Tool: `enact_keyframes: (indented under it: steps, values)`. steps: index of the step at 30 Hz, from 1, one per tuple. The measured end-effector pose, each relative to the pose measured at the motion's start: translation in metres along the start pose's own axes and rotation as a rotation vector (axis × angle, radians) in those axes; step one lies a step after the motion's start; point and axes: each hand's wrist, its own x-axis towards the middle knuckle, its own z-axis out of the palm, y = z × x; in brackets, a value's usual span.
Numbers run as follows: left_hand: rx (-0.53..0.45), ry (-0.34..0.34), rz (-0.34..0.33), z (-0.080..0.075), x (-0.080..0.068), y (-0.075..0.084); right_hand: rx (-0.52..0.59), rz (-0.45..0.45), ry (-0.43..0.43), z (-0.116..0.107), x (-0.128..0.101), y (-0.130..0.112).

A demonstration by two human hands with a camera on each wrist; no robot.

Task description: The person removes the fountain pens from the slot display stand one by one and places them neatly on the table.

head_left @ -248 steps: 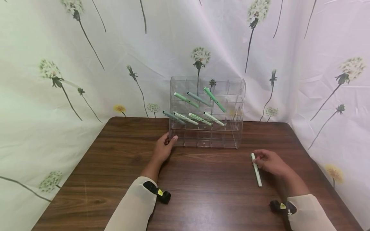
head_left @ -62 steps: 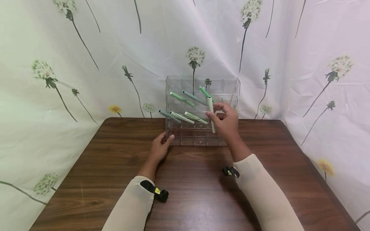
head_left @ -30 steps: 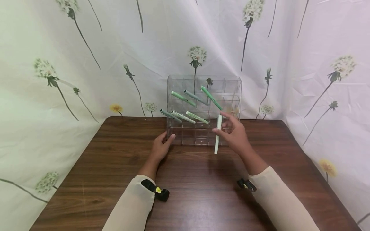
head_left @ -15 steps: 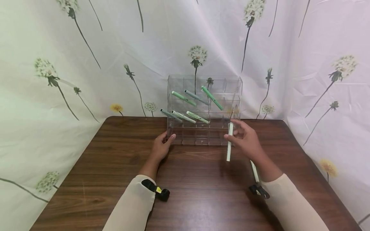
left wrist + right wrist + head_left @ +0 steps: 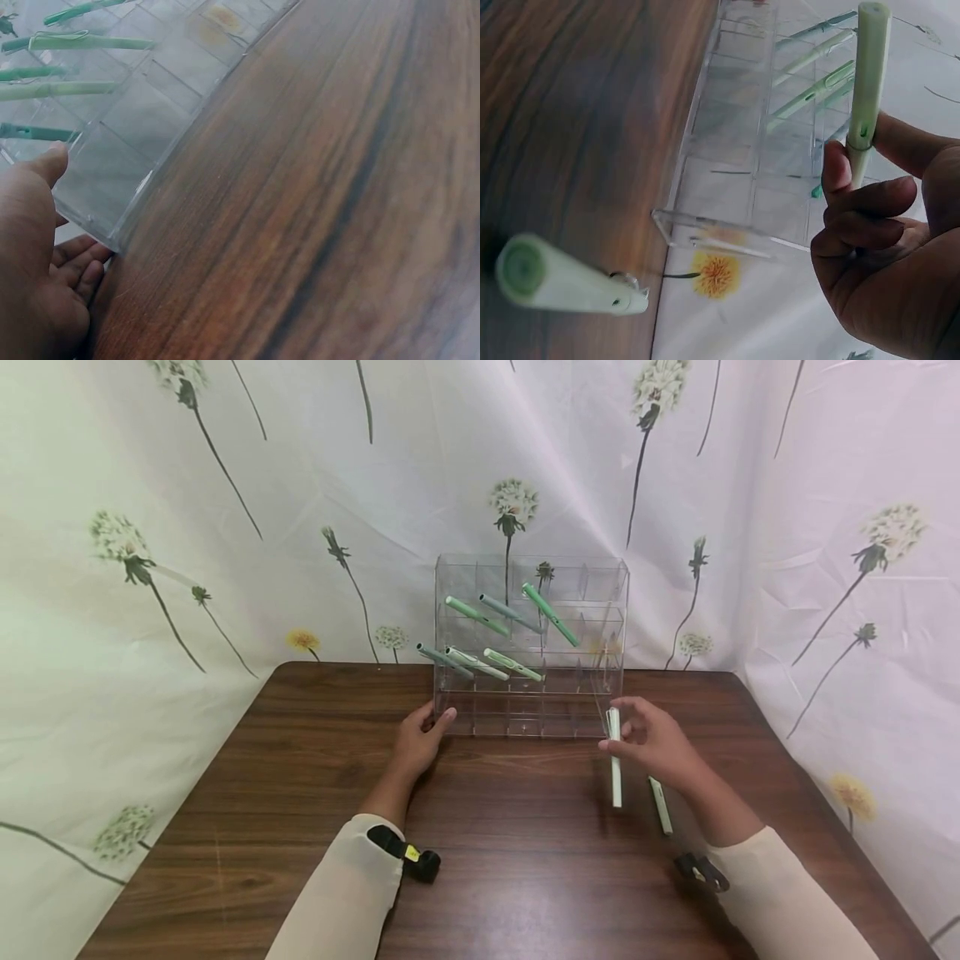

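A clear acrylic rack (image 5: 600, 581) stands at the back of the wooden table (image 5: 300, 777) with several green pens (image 5: 551, 614) slanting out of its cells. My left hand (image 5: 429, 727) grips the rack's lower left corner; in the left wrist view the thumb (image 5: 49, 163) lies on the rack (image 5: 150, 90) front and the fingers curl round the side. My right hand (image 5: 626, 737) pinches a pale green pen (image 5: 615, 768), held upright just above the table, right of the rack's front. The right wrist view shows this pen (image 5: 868, 90) between thumb and fingers (image 5: 870, 199).
A second pale pen (image 5: 660, 804) lies on the table just right of the held one; it shows end-on as the lying pen (image 5: 559, 283) in the right wrist view. A flower-print cloth (image 5: 187, 527) hangs behind and beside the table.
My right hand drew a pale pen out of the rack's lower row and carried it down and right, next to the pen lying on the table. The left hand has stayed on the rack.
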Motion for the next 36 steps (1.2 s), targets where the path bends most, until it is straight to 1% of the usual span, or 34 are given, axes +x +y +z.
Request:
enact_keyframes:
  steps: [4, 8, 16, 23, 27, 31, 36]
  values:
    - [-0.003, -0.007, 0.004, -0.001, 0.0, 0.001, -0.007, 0.026, -0.056, -0.001, -0.002, 0.006]
    - [-0.006, -0.008, 0.009, -0.001, -0.001, 0.002, -0.002, 0.032, -0.111, 0.002, -0.002, 0.012]
    - [-0.003, -0.01, -0.004, -0.002, -0.002, 0.002, 0.024, 0.049, -0.16, 0.01, -0.001, 0.024]
    - [-0.012, -0.012, -0.001, -0.001, -0.002, 0.001, 0.06, 0.069, -0.175, 0.012, 0.0, 0.029]
    - [-0.003, -0.006, 0.007, 0.0, -0.001, 0.0, 0.071, 0.066, -0.173, 0.013, 0.0, 0.031]
    - [-0.005, -0.005, 0.015, 0.0, 0.0, -0.001, 0.062, 0.056, -0.161, 0.013, 0.0, 0.032]
    - [-0.022, -0.014, 0.003, -0.001, 0.0, 0.0, 0.027, 0.059, -0.141, 0.013, 0.0, 0.037]
